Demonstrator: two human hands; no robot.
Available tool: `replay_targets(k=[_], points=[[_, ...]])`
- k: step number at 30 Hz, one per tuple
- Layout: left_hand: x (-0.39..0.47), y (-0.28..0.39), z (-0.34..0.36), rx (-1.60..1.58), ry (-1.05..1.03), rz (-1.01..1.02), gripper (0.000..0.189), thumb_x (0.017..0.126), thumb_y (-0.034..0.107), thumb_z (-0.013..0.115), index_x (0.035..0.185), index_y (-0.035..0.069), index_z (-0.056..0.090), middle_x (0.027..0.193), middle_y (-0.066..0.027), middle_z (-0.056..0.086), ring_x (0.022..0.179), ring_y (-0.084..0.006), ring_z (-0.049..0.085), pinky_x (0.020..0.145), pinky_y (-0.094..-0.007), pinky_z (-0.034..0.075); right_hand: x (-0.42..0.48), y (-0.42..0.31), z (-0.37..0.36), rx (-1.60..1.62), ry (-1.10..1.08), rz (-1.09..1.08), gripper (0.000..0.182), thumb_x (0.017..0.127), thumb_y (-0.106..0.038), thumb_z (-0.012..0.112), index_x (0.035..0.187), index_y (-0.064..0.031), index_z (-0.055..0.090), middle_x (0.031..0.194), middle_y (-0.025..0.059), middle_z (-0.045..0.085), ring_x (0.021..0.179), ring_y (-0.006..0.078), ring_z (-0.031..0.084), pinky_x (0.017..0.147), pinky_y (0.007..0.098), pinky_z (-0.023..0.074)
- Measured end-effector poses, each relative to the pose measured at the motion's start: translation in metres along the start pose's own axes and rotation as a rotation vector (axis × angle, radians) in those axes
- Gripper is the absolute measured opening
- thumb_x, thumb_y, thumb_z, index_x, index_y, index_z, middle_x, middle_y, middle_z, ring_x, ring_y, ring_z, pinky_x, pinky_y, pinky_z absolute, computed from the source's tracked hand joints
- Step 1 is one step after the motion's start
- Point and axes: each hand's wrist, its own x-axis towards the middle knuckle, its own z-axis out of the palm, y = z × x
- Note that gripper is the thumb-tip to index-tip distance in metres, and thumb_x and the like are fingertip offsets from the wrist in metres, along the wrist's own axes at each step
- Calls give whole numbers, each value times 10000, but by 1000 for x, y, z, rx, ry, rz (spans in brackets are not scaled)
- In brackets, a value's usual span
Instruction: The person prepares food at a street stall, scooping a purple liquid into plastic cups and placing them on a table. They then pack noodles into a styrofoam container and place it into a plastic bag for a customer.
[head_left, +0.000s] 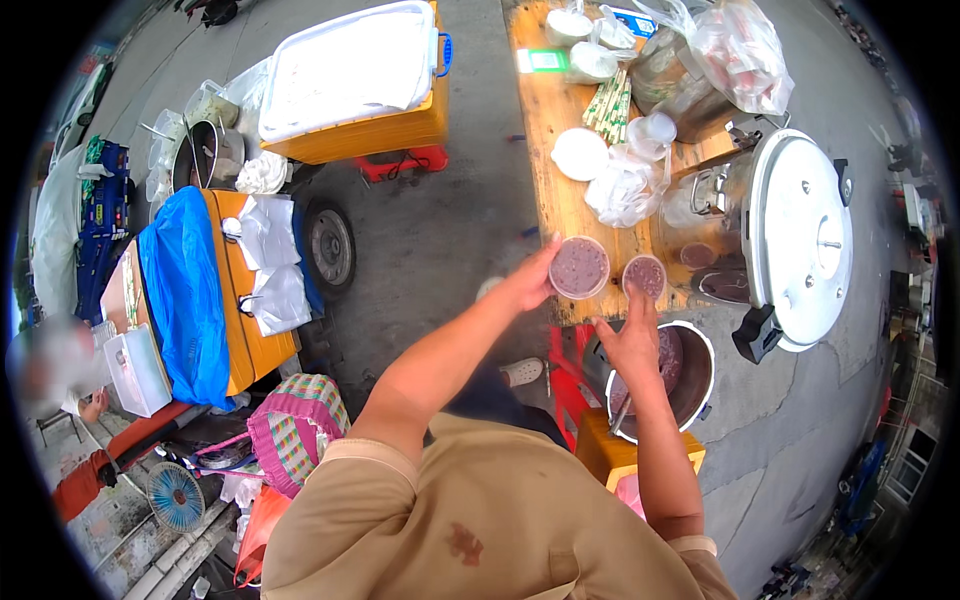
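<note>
My left hand (537, 279) grips a clear plastic cup (579, 268) filled almost to the rim with purplish, grainy porridge or drink. The cup is at the near left corner of the wooden table (551, 202). To its right stands a second filled cup (644, 274). My right hand (632, 337) is at this cup's near side, thumb apart from the fingers; fingertips overlap its edge, and whether they touch it I cannot tell. Below the right hand, an uncovered metal pot (701, 375) contains the same purplish mixture and a ladle handle (621, 414).
A large lidded pressure cooker (799, 240) occupies the table's right side. Lids (580, 154), a plastic bag (626, 187), wrapped straws (609, 109) and bagged white powder or grains (592, 61) lie farther back. Leftward are a yellow box with a white lid (352, 75) and a cart wheel (330, 246).
</note>
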Motion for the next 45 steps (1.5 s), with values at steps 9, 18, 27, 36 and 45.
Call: replay_targets(k=[9,18,27,36,45], points=[[28,39,-7,21,-52,-70,826,964,695,507,1523,93,420,1481,-104,525,1340,-228,532,1121,-443,437,126,-64,29,-199,-303,-70,1148,663,-283,910,1585,-101,250,1530,221,323,1409,429,360,1146,504,378],[38,108,-31,577,265,-47,803,963,648,568,1485,56,419,1315,-99,581,1166,-226,587,982,-421,481,174,-52,56,-183,-253,66,1084,663,-266,887,1559,-114,295,1506,205,345,1336,433,412,1127,488,395],[150,201,30,1424,224,665,315,891,120,691,1179,-5,672,1160,-166,655,1029,-286,654,918,-375,522,155,-45,39,-140,-122,50,898,757,-218,840,1510,-96,368,1542,201,339,1361,442,401,1114,508,401],[305,212,156,2254,-272,666,664,804,-19,616,1428,201,563,1475,-117,493,1315,-394,483,1061,-453,484,-53,71,26,210,298,574,318,854,-101,701,1145,14,647,1087,188,616,1013,345,635,882,411,518],[326,225,172,2372,-394,545,694,796,80,698,1456,212,527,1512,-87,477,1312,-375,506,1054,-456,501,-176,202,96,-21,8,911,374,844,-288,726,1024,35,668,1030,290,675,1035,462,636,925,521,513]])
